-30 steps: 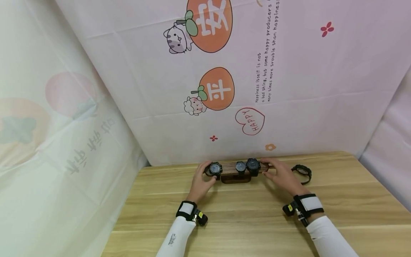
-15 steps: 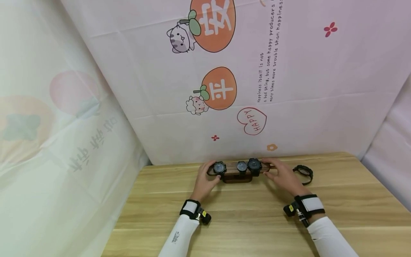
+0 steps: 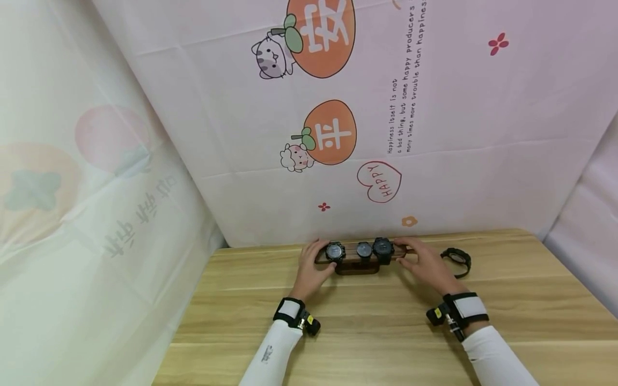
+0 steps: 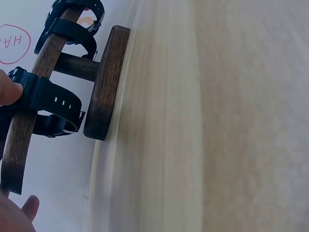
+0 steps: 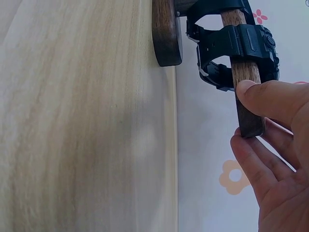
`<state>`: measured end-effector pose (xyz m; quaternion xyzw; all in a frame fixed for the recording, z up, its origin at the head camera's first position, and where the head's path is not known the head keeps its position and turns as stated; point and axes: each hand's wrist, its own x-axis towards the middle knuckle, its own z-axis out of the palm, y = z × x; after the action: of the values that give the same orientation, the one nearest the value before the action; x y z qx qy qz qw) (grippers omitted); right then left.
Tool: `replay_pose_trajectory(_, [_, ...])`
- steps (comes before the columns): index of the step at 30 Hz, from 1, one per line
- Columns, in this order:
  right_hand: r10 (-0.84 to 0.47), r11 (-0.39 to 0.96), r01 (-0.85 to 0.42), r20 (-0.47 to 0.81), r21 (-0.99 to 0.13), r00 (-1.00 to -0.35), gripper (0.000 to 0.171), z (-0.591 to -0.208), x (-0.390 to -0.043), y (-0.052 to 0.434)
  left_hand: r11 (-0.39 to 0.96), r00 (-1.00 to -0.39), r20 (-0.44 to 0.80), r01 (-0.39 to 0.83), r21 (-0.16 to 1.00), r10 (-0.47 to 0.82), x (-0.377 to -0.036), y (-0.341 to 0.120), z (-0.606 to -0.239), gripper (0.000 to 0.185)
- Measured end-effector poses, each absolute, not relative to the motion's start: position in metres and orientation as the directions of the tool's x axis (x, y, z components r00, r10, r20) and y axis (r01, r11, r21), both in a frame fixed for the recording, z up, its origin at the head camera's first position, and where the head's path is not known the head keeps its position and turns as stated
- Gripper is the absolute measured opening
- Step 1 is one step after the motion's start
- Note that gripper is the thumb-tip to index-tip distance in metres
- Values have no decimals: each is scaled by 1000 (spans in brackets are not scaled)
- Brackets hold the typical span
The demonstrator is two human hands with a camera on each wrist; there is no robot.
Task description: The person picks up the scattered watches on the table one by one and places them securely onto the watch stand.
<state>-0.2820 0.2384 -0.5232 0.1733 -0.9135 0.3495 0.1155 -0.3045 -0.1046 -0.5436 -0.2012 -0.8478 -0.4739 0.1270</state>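
Note:
A dark wooden watch stand (image 3: 358,267) stands at the table's far edge, against the backdrop. Its crossbar carries three black watches: left (image 3: 335,251), middle (image 3: 364,250), right (image 3: 383,247). My left hand (image 3: 319,261) grips the left watch near the bar's left end; in the left wrist view a fingertip (image 4: 7,89) presses on that watch's strap (image 4: 50,95). My right hand (image 3: 410,255) pinches the bar's right end (image 5: 247,72) between thumb and fingers, just beside the right watch (image 5: 236,41).
A fourth black watch (image 3: 456,258) lies on the wooden table (image 3: 367,321) to the right of my right hand. A patterned cloth backdrop (image 3: 338,134) rises directly behind the stand, and more cloth hangs along the left side.
My left hand has slid the left watch to the right along the bar, closer to the middle watch. My right hand has kept its hold on the bar's right end.

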Motion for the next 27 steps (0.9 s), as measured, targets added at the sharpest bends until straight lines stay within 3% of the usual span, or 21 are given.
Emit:
replay_pose_trajectory(13, [-234, 698, -396, 333, -597, -914, 52, -524, -282, 239, 489, -911, 340, 412, 769, 233, -303, -97, -538, 64])
replay_pose_trajectory(27, [-243, 683, -427, 366, -593, -898, 53, -525, -283, 239, 519, -871, 410, 491, 700, 271, -304, -85, -533, 61])
